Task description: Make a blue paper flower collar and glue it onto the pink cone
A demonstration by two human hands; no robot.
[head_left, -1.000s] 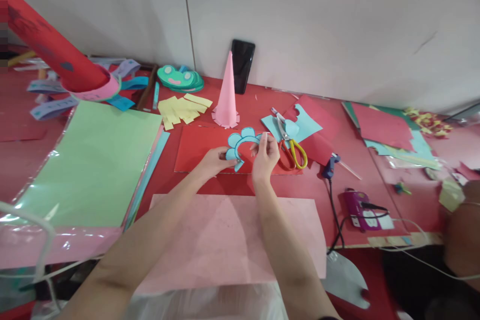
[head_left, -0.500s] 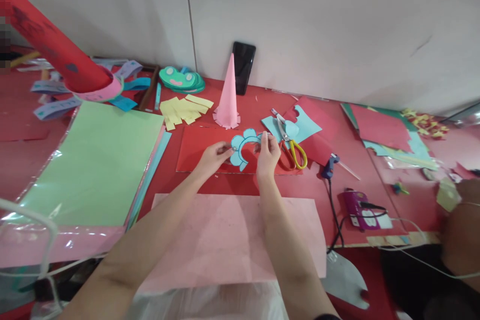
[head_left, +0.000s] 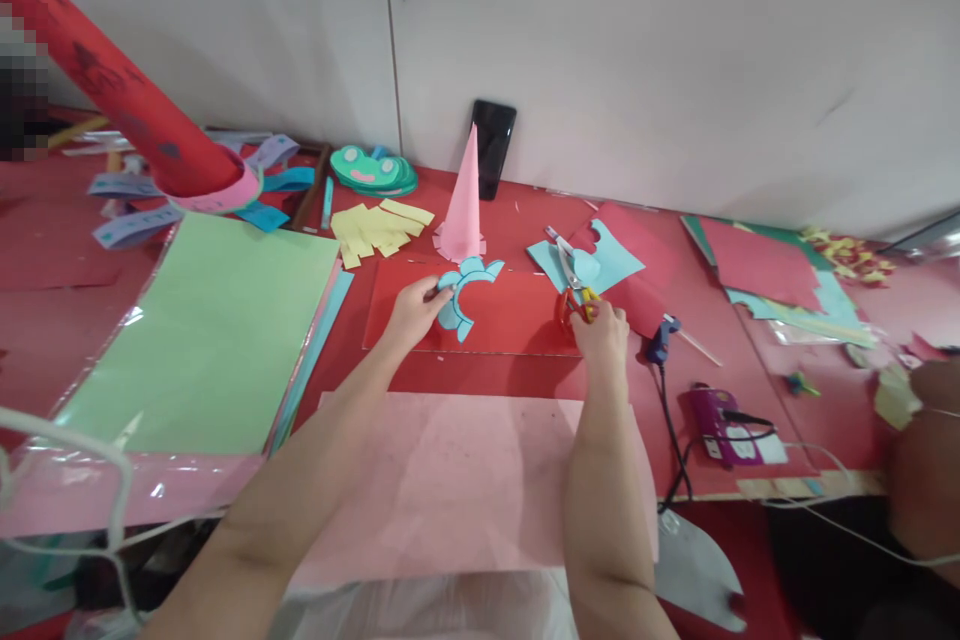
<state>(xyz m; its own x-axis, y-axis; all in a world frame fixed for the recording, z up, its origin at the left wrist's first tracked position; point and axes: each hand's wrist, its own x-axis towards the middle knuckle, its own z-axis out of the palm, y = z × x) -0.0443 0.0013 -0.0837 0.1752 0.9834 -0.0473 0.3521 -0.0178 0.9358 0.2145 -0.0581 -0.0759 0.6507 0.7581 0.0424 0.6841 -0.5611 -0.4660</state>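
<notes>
A blue scalloped paper cutout [head_left: 472, 269], curved like an open ring with dark outlines, is pinched at its left side by my left hand [head_left: 415, 312]. It is held over a red paper sheet [head_left: 517, 320]. My right hand [head_left: 602, 331] has its fingers closed on the handles of the scissors [head_left: 573, 275], one handle yellow and one orange-red. The scissors' blades point away from me, over a cut blue paper sheet [head_left: 621, 260]. Beyond the red sheet stands a pink paper cone [head_left: 463, 205] with a fringed base.
A phone [head_left: 495, 145] leans on the wall. Yellow paper strips [head_left: 375, 232] and green frog faces [head_left: 371, 170] lie at the back. Green paper [head_left: 225, 330] covers the left. A glue gun [head_left: 660, 340] with a cable and a purple box [head_left: 721, 425] sit right, near another person's arm [head_left: 926, 470].
My right hand has let go of the blue cutout and moved right onto the scissors' handles. My left hand keeps the cutout, which has shifted slightly left.
</notes>
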